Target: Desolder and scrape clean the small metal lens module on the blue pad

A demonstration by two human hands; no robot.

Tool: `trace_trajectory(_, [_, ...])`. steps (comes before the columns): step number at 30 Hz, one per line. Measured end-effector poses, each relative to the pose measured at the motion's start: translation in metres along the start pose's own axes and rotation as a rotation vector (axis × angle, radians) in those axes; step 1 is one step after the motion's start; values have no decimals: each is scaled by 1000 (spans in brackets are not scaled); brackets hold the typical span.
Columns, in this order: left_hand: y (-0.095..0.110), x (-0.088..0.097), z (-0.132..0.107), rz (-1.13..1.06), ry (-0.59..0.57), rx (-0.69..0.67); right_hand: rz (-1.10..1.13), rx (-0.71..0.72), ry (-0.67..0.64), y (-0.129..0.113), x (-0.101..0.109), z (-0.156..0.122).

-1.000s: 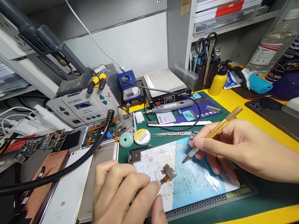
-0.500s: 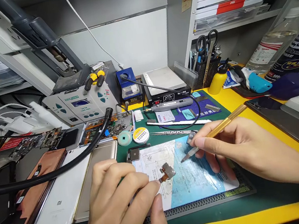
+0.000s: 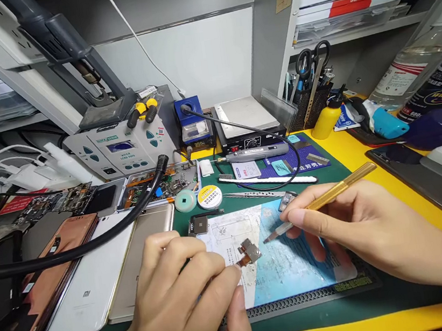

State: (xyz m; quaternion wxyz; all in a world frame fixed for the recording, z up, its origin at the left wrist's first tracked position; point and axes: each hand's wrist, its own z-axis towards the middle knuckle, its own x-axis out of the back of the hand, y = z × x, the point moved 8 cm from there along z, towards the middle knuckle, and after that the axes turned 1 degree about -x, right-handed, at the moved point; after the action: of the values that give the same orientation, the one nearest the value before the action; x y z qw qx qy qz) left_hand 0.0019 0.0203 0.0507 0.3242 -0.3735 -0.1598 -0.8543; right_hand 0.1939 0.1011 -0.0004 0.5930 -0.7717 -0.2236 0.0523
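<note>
The left hand [image 3: 185, 295] is nearest, its grip closed on the ribbon end of a small metal-cased module [image 3: 252, 250]; the pinch itself is partly hidden behind the fingers. The module sits over the pale half of a blue-and-white sheet [image 3: 304, 271], and I cannot tell whether it touches the surface. Opposite, the right hand [image 3: 359, 228] has its grip clamped pen-fashion around a gold-handled knife [image 3: 340, 186], the tip pointing at the module and just short of it. Under the sheet shows the honeycomb edge of a grey mat [image 3: 296, 304], lying on a green mat [image 3: 326, 317] on the yellow table [image 3: 373, 330].

To the left a white phone back [image 3: 85, 281] and a gold one [image 3: 146, 276] lie side by side, a thick black hose [image 3: 94, 254] crossing above them. At the sheet's far edge are a dark square part [image 3: 201, 224] on the left and a small black-and-silver part [image 3: 286, 200] beside the right fingers.

Beyond these come metal tweezers [image 3: 253, 195], a round yellow-and-white tin [image 3: 209, 197] and a white-handled brush [image 3: 275, 179]. Farther back lie a tray of circuit boards [image 3: 178, 179] and a grey pen-shaped tool [image 3: 260, 152]. Behind them stand a grey control unit [image 3: 122, 154], a blue soldering station [image 3: 190, 114] and a flat-topped heating plate [image 3: 245, 116].
</note>
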Motion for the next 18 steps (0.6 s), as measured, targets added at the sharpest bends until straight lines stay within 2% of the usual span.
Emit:
trace_trajectory(5, [-1,0,2,-9,-24,10,-33,59,-9,-6,-3,0])
trace_trajectory(18, [1,-1,2,8,-42,9,-82,69,-14,-4,-3,-1])
